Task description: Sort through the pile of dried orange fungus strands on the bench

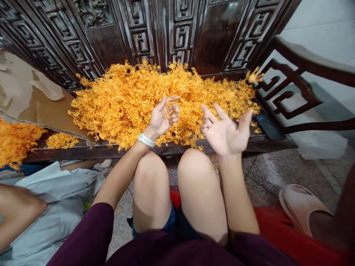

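A large heap of small orange, branching pieces with thin stems lies on the dark wooden bench; they look like plastic flower parts. Over the front of the heap, my left hand is curled round a few thin orange stems, and a pale watch strap circles its wrist. To its right, my right hand is palm up with the fingers spread and nothing in it. Beyond it, a blurred orange piece is in the air above the heap's right end.
Torn cardboard divides the heap from another orange pile at left. A dark phone-like object lies by the carved armrest. Beside me at left is a person in grey-green clothing; another's pale slipper shows at right.
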`<state>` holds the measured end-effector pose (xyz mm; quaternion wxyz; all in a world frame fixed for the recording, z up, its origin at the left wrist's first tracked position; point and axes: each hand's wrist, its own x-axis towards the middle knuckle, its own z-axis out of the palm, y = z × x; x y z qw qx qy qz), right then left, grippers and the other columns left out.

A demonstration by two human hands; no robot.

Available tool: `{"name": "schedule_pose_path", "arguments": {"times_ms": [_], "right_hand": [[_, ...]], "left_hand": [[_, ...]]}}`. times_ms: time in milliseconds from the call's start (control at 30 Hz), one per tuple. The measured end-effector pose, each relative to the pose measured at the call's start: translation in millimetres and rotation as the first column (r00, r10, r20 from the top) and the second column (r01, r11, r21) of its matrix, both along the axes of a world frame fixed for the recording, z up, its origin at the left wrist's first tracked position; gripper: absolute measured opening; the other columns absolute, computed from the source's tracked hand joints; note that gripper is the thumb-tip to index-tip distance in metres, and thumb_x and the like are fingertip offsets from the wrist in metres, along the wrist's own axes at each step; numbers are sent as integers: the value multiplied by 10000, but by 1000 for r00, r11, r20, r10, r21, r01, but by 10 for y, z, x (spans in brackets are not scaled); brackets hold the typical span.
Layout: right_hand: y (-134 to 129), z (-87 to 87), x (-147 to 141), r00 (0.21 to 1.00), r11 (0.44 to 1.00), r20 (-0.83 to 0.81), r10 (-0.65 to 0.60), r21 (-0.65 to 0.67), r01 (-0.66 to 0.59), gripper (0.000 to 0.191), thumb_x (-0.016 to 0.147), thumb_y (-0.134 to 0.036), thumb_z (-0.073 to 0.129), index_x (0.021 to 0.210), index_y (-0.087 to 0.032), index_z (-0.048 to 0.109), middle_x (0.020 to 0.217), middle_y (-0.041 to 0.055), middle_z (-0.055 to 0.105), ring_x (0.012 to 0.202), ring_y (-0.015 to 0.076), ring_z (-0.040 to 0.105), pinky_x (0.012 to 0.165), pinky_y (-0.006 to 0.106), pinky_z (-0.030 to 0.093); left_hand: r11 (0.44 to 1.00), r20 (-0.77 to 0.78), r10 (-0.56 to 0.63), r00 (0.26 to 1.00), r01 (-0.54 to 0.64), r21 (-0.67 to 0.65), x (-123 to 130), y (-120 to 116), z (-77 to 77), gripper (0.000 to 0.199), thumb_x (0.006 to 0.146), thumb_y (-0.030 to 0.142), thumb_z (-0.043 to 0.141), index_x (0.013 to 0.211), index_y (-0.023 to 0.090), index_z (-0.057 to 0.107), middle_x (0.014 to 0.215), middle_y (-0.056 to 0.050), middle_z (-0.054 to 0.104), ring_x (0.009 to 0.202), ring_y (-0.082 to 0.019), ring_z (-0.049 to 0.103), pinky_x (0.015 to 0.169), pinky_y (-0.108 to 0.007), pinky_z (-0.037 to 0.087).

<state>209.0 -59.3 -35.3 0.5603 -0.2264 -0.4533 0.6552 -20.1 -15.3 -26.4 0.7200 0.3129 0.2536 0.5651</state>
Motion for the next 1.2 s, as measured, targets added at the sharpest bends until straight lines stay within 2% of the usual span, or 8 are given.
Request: {"name": "schedule_pose_path", "arguments": {"times_ms": [67, 200, 333, 467, 700, 867, 1067, 1200], "right_hand": [[52, -101, -13, 998, 986, -26, -51, -161, 46, 588, 1002, -766, 416, 1151, -303, 745, 1293, 106, 741, 954, 237, 676, 768, 393, 584], [18, -256, -86, 999, 953, 17, -47, -298, 50, 317, 959, -533, 638, 1142, -283, 705, 1125, 54, 732, 776, 159, 611, 677, 301, 546], [-23, -349, -229, 952, 975, 280, -126, -140, 171, 430, 846, -472, 838, 1192, -302, 646, 1182, 44, 696, 839, 152, 634, 659, 271, 530], [-10, -406, -337, 912, 992, 398, -101, -26, 121, 670, 773, -483, 922, 1318, -318, 569, 1255, 63, 685, 916, 193, 665, 662, 306, 555], [25, -517, -151, 888, 985, 427, -169, 53, 162, 401, 856, -563, 841, 1018, -224, 698, 756, -13, 662, 600, 121, 525, 527, 273, 406], [53, -583, -17, 907, 983, 380, -182, 64, 171, 357, 857, -515, 862, 1027, -235, 721, 766, -15, 702, 540, 94, 496, 526, 270, 379], [37, -542, 365, 920, 934, 187, -345, -33, 357, 450, 675, -591, 933, 809, -281, 637, 714, -29, 551, 569, 126, 412, 576, 322, 405], [-99, -945, 1078, 924, 925, 37, -380, 39, 379, 589, 594, -671, 885, 623, -290, 437, 565, -41, 297, 527, 167, 284, 506, 345, 326]], "left_hand": [[997, -39, -66, 997, 67, 44, -8, -9, -44, 454, 1116, 523, 404, 1081, 189, 709, 716, -6, 651, 537, -80, 522, 500, -216, 440], [975, -206, -196, 959, 214, 65, 9, -55, -127, 302, 1034, 465, 623, 1143, 195, 704, 817, -19, 719, 642, -101, 622, 616, -231, 515], [949, -262, -271, 926, 302, 87, 72, -105, -165, 419, 977, 386, 725, 1356, 221, 658, 1253, -89, 769, 1060, -182, 731, 925, -310, 557], [889, -280, -406, 870, 447, 101, 114, -123, -189, 668, 963, 483, 735, 1575, 361, 498, 1621, -70, 581, 1319, -248, 665, 1090, -392, 508], [834, -302, -511, 805, 549, 50, 23, -100, -254, 687, 1044, 617, 536, 1674, 389, 386, 1717, -125, 483, 1451, -317, 613, 1177, -533, 499], [751, -289, -582, 760, 639, 169, -50, -155, -228, 719, 1003, 582, 642, 1663, 419, 410, 1769, -85, 398, 1624, -343, 425, 1263, -567, 433], [729, -338, -615, 712, 677, 101, -157, -199, -97, 788, 932, 660, 700, 1625, 336, 509, 1562, -160, 653, 1352, -337, 712, 1201, -489, 514], [747, -445, -570, 691, 661, 72, -232, -201, -91, 641, 994, 557, 673, 1561, 266, 607, 1382, -179, 767, 1092, -237, 802, 1016, -357, 612]]}}
